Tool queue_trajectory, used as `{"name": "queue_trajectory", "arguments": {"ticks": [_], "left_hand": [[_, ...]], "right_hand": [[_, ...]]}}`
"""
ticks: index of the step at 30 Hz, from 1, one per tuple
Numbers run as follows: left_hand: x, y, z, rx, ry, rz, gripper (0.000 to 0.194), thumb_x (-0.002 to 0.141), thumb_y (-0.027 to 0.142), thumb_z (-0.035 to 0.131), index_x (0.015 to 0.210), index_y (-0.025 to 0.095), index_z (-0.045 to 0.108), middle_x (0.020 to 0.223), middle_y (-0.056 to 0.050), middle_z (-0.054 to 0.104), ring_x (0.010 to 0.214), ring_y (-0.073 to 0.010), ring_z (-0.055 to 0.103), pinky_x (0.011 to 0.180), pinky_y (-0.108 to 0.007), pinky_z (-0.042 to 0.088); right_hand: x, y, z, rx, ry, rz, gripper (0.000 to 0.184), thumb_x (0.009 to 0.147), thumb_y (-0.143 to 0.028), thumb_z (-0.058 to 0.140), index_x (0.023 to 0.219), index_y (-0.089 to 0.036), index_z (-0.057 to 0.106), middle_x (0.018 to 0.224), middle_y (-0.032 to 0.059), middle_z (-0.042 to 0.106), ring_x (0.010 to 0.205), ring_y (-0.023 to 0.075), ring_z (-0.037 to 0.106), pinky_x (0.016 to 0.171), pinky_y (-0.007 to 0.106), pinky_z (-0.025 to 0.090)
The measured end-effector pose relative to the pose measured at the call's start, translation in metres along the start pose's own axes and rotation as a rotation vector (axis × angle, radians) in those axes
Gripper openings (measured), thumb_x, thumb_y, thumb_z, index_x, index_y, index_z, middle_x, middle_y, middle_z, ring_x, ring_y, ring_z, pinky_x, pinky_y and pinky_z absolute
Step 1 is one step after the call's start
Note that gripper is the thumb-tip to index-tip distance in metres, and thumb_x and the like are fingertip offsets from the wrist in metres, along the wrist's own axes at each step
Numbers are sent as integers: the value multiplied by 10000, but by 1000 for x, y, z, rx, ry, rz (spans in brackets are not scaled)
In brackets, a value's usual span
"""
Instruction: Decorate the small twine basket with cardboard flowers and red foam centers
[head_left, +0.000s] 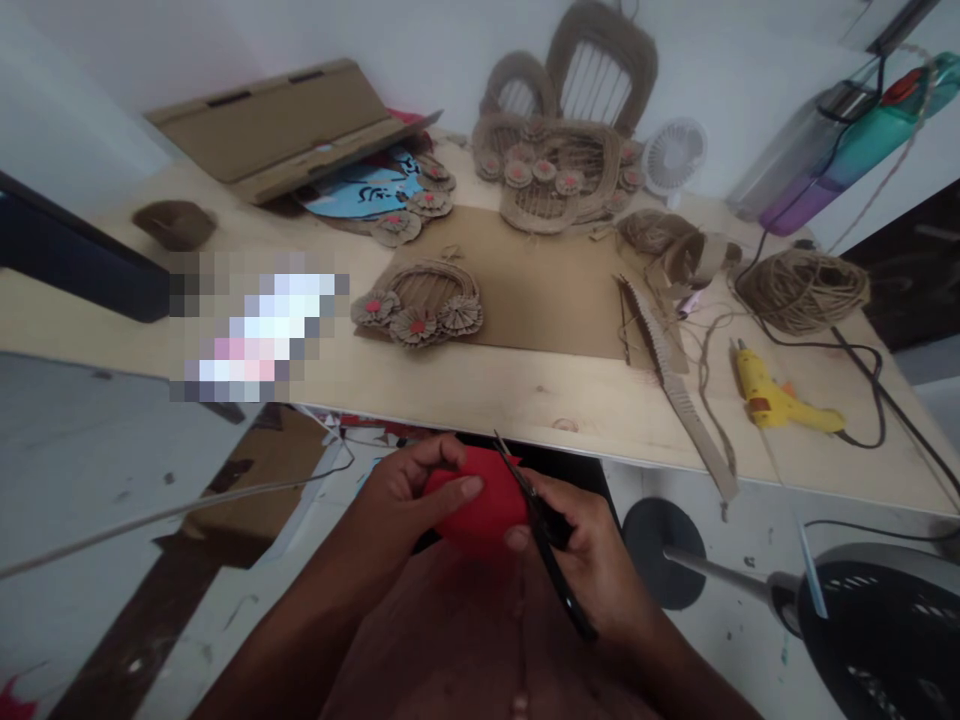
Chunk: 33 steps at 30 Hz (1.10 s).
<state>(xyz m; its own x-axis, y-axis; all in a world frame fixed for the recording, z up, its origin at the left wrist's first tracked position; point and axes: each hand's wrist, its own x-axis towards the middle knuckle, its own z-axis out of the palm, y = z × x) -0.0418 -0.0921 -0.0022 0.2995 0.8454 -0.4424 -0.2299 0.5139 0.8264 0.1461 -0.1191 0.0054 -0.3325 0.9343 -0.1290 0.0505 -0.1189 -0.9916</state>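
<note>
Red sheet (496,505) held up in front of the surface (510,388). Left hand (405,490) pinches it between thumb and fingers, likely for tension; right hand (589,525) grasps black-handled scissors (559,585) at its right side. Yellow glue gun (772,397) sits off right, probably for elbow room.

There, black letter-like strokes (367,194) cross the blue panel (337,203) on my tabletop (487,392), and I can't make out one word or number!
</note>
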Motion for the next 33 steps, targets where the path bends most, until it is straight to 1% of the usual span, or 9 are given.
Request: {"name": "queue_trajectory", "arguments": {"ticks": [5, 11, 18, 22, 25, 28, 33], "left_hand": [[0, -1, -1, 10, 2, 7, 161, 739, 283, 743, 727, 203, 603, 691, 26, 670, 626, -117, 618, 585, -205, 447], [1, -3, -3, 14, -2, 2, 162, 733, 290, 748, 735, 207, 609, 704, 20, 689, 610, -108, 609, 574, -196, 445], [1, 0, -4, 65, 16, -14, 193, 716, 309, 757, 738, 199, 599, 693, 19, 677, 600, -111, 599, 571, -208, 448], [-1, 5, -2, 114, 25, -27, 202, 713, 315, 753, 736, 200, 589, 669, 34, 656, 596, -117, 593, 561, -215, 445], [-2, 12, 0, 116, 41, -24, 228, 675, 318, 772, 709, 197, 582, 646, 35, 662, 556, -109, 570, 531, -210, 436], [-1, 19, 1, 130, 34, -41, 238, 647, 320, 786, 700, 195, 591, 633, 27, 674, 531, -110, 563, 508, -208, 428], [0, 26, -1, 199, 25, -52, 228, 634, 332, 791, 707, 190, 629, 645, 16, 684, 544, -117, 572, 515, -212, 426]], "right_hand": [[0, -1, 1, 65, -20, 0, 384, 866, -358, 666, 1226, -224, 653, 1032, 33, 701, 899, 207, 621, 771, 287, 494], [-1, -3, 2, 136, -28, -1, 381, 872, -357, 663, 1235, -244, 651, 1089, 30, 695, 876, 183, 626, 830, 291, 492], [0, -1, 1, 115, -51, 4, 379, 864, -414, 657, 1204, -246, 672, 1047, 31, 707, 868, 193, 637, 789, 285, 503], [-2, -2, 1, 101, -59, 32, 392, 872, -452, 631, 1191, -229, 676, 1003, 37, 703, 867, 203, 643, 780, 291, 512], [-4, 0, 1, 67, -65, 57, 388, 883, -473, 602, 1179, -236, 679, 972, 30, 702, 869, 206, 643, 770, 293, 521], [-5, 2, 0, 37, -75, 72, 393, 894, -478, 581, 1182, -229, 675, 994, 33, 700, 890, 218, 643, 772, 305, 524], [-9, 7, -2, -16, -80, 111, 380, 894, -452, 590, 1184, -222, 672, 919, 25, 710, 898, 236, 646, 761, 313, 527]]}}
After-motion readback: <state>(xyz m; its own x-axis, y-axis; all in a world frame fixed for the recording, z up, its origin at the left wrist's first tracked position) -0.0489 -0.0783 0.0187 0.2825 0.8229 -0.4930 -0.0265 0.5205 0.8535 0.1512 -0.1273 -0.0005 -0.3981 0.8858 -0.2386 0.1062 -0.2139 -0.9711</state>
